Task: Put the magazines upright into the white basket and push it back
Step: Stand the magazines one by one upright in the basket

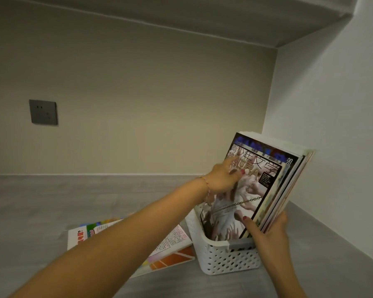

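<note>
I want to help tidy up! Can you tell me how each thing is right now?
Basket: on the counter, holding magazines.
Stack: standing in the basket, leaning right.
Left hand: flat against the front cover.
Right hand: gripping the stack's lower edge.
Loose magazines: lying flat left of the basket.
Socket: on the wall, nothing plugged in.

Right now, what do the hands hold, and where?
The right hand grips the magazines at their lower right corner; the left hand presses the front cover.
</note>
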